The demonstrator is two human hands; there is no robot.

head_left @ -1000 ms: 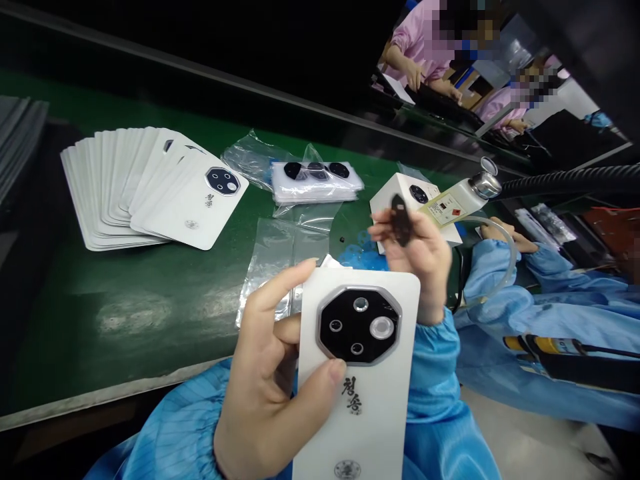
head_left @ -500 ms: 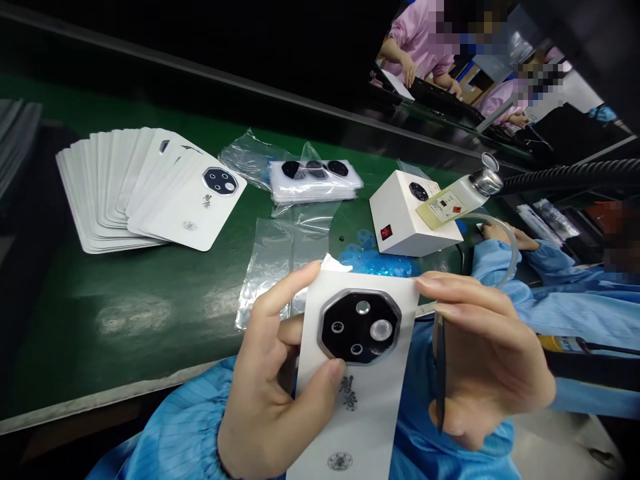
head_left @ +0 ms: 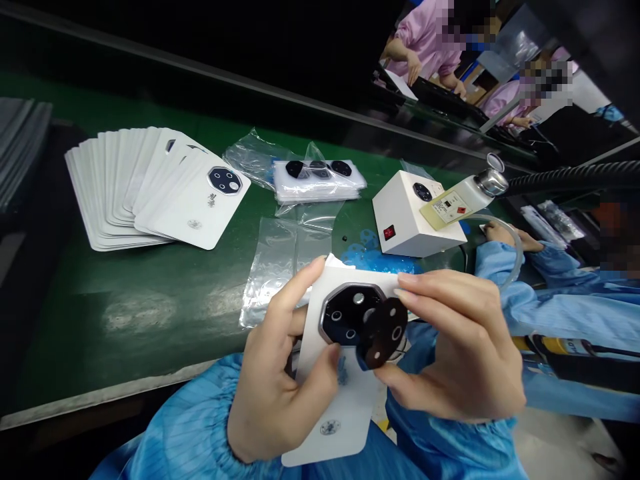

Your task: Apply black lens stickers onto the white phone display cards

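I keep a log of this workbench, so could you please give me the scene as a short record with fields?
Left hand: grips a white rectangular panel with a black octagonal lens area
Right hand: holds a thin black plate with small round holes
Plate position: overlaps the lens area in this view; contact unclear
Green bench, left: fanned stack of white panels
Green bench, right: white box with a red switch, translucent silver-capped bottle on top

Tabletop point(head_left: 165, 287), green: bears fanned white panels point(head_left: 150, 193), clear plastic bags point(head_left: 273, 263), blue film pieces point(head_left: 367, 257), white box point(head_left: 407, 233).
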